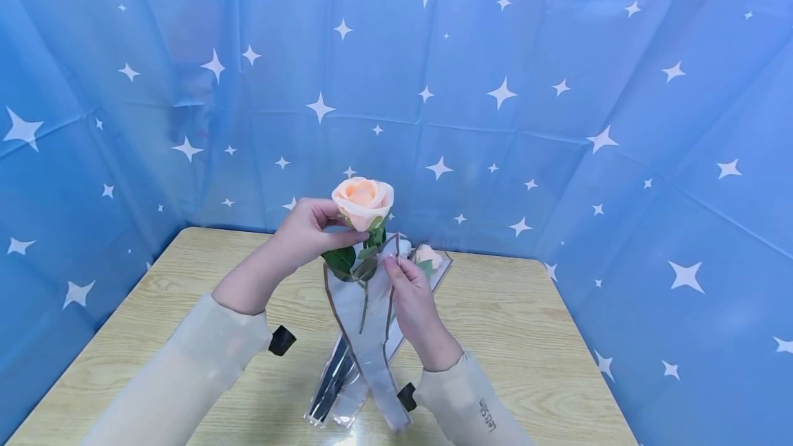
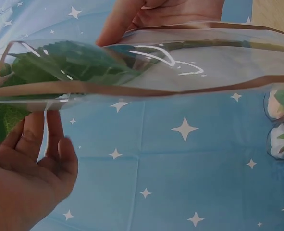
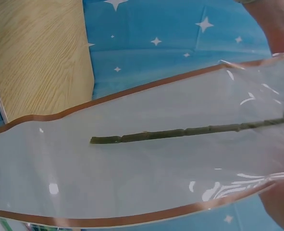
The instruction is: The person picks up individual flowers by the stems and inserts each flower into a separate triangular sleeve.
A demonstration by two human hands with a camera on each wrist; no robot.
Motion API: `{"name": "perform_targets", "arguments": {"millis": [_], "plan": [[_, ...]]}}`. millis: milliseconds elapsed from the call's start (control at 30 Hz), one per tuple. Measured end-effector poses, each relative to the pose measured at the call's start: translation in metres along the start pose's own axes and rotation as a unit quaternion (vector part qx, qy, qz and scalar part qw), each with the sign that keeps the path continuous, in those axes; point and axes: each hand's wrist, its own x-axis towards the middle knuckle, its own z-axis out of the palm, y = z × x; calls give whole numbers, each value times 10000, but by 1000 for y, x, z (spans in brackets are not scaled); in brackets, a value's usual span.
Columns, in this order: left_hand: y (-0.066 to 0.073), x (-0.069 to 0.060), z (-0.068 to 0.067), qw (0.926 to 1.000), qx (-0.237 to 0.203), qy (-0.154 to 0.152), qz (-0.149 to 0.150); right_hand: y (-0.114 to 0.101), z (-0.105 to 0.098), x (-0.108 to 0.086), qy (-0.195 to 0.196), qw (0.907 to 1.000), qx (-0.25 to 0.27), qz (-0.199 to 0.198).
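Note:
A peach rose [image 1: 363,202] stands upright, its bloom above the mouth of a clear flower sleeve [image 1: 378,363] with brown edging. My left hand [image 1: 312,229] holds the rose just under the bloom, thumb in front. With thumb and finger, my right hand [image 1: 416,305] pinches the sleeve's upper right edge. Inside the sleeve runs the green stem [image 3: 166,134], its cut end partway down. Green leaves [image 2: 69,62] lie at the sleeve's mouth, partly behind the film in the left wrist view. There my left hand's fingertips are hidden behind leaf and film.
Behind the held sleeve, other wrapped flowers lie on the wooden table [image 1: 508,336]: a pale pink rose [image 1: 429,256] and a white flower [image 1: 404,248]. A dark wrapper end [image 1: 328,384] sticks out toward the front. A blue star-print curtain [image 1: 471,54] encloses the table's back and sides.

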Motion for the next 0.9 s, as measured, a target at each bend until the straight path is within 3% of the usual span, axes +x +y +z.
{"name": "perform_targets", "arguments": {"millis": [167, 900], "plan": [[-1, 1, 0, 9995, 296, 43, -35, 2, -1, 0, -18, 10000, 27, 6], [-4, -3, -4, 9978, 559, -343, -130, -1, 2, -1, 15, 10000, 65, -14]]}}
